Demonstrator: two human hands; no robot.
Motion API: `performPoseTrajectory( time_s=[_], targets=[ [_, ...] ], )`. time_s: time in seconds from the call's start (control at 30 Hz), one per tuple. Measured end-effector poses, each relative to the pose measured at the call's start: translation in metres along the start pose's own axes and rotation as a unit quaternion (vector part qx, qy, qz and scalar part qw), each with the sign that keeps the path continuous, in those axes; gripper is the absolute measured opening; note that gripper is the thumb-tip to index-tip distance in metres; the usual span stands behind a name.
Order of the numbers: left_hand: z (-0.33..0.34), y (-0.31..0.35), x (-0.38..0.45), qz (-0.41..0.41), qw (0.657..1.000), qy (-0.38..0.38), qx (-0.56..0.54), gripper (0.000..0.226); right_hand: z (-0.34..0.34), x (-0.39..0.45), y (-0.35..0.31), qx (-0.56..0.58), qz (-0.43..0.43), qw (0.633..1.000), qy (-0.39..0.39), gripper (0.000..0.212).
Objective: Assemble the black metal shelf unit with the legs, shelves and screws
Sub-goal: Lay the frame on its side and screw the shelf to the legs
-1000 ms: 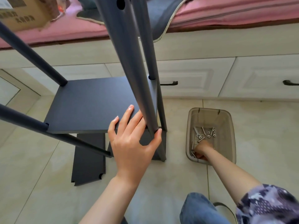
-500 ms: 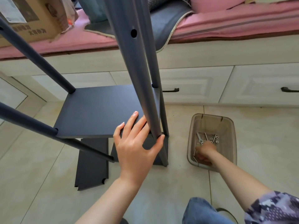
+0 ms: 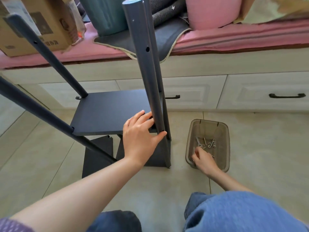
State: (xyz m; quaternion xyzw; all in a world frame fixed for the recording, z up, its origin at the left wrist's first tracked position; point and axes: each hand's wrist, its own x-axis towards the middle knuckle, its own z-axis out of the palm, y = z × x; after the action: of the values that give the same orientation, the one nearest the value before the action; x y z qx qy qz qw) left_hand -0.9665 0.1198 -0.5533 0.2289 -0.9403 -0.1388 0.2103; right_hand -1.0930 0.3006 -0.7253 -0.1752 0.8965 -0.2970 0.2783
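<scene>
1. so the half-built black metal shelf unit [image 3: 115,113] stands on the pale tiled floor [image 3: 259,148], right in front of a white drawer cabinet [image 3: 200,91] with dark handles.
2. my left hand [image 3: 140,136] is at the near right corner of the flat black shelf panel [image 3: 113,111]: fingers spread flat on top of the panel, thumb pressed against the near round black metal leg [image 3: 147,67]. it's steadying more than wrapping around anything.
3. four legs are in view, all tilted a bit by the wide lens. the near right one has a screw hole partway up.
4. loose black shelf panels [image 3: 98,154] lie flat on the floor under the unit.
5. my right hand [image 3: 203,159] is down inside the small see-through brown plastic bin [image 3: 222,131] beside the unit, fingers curled at the near end. can't tell if it's actually pinching something.
6. silver screws and nuts [image 3: 211,144] sit on the bin's bottom, just past my fingertips.
7. pink cushioned bench [image 3: 234,41] on top of the cabinet, cardboard box [image 3: 41,25] at its left end.
</scene>
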Motion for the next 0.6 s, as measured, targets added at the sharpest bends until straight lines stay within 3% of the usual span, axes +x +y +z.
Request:
performPoseTrajectory(
  time_s=[0.1, 0.27, 0.43, 0.6],
  targets=[
    [-0.004, 0.011, 0.002, -0.043, 0.998, -0.014, -0.036, 0.031, 0.006, -0.024, -0.001, 0.013, -0.029, 0.999, -0.011, 0.016],
    [-0.018, 0.015, 0.014, -0.055, 0.996, -0.070, -0.019, 0.032, 0.019, -0.045, 0.001, 0.003, -0.048, 0.994, -0.095, 0.011],
    [-0.029, 0.013, 0.023, -0.020, 0.994, -0.107, 0.009, 0.036, -0.004, -0.061, -0.050, 0.117, -0.097, 0.988, -0.023, 0.011],
    [-0.022, 0.004, 0.023, 0.015, 0.997, -0.079, -0.001, 0.035, -0.043, -0.085, -0.106, 0.252, -0.167, 0.950, 0.078, 0.006]
  ],
)
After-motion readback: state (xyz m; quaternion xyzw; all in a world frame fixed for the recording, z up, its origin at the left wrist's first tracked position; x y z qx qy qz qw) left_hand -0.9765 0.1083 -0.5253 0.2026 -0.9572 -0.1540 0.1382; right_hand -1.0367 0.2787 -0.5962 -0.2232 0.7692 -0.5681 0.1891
